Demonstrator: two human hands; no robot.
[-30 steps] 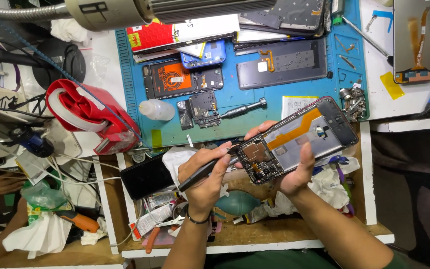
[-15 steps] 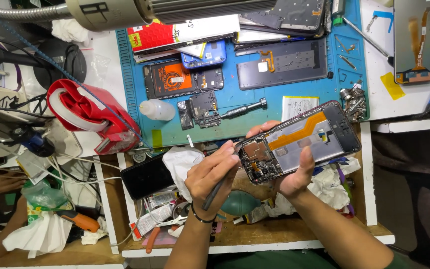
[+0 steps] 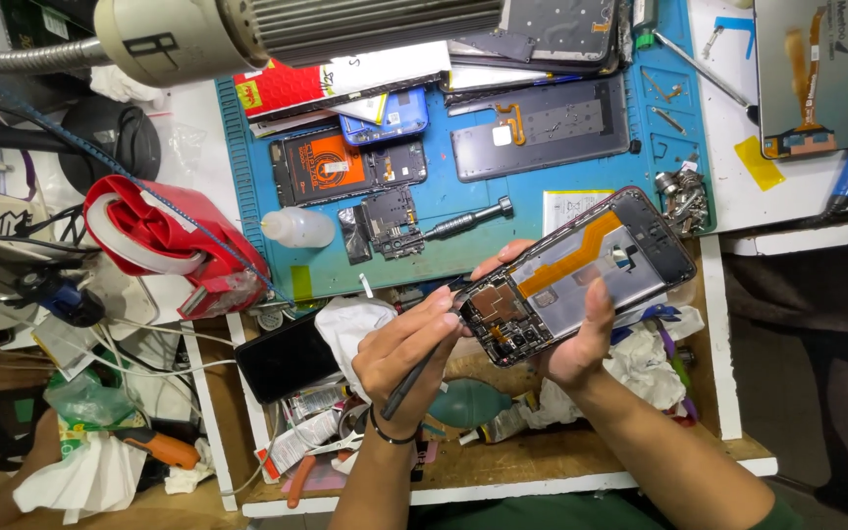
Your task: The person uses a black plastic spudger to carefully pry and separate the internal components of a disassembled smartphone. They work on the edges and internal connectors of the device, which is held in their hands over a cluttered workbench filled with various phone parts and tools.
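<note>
Over the cluttered counter (image 3: 817, 191), seen from the head camera, two hands work on one opened phone (image 3: 581, 275). It is held tilted above the counter's near edge, back cover off, showing one orange flex strip and a dark circuit board at its lower end. The right hand (image 3: 581, 339) cradles it from beneath, thumb lying across the frame's near side, fingertips curled round the far edge: a closed grip on the phone. The left hand (image 3: 404, 348) is bent at the wrist, fingers pinched shut round one thin dark tool (image 3: 414, 378), whose tip points at the circuit board; whether it touches I cannot tell. One dark band sits on that wrist.

Behind them lies one blue work mat (image 3: 463, 201) carrying one black screwdriver (image 3: 468, 221), one small white bottle (image 3: 296, 228) and several phone parts. One red tape dispenser (image 3: 164, 245) stands left of the mat, and one black phone (image 3: 287, 355) lies face up just beside the left hand.
</note>
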